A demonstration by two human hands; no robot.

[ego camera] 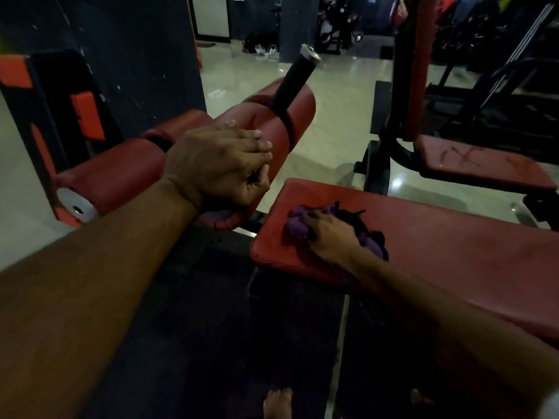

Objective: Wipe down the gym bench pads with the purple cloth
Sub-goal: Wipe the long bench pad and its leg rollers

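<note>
Under your right hand's curled fingers, the purple cloth presses the bench pad; left fingers lie flat on the roller pad. Mid-wipe; sweep next toward untouched pad.

Gym, red padded benches, weight machines

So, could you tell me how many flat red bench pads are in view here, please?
2. The near bench pad lies under the right hand and the purple cloth. The far bench pad sits behind it, upper right. The dark machines behind may hide more.
</note>
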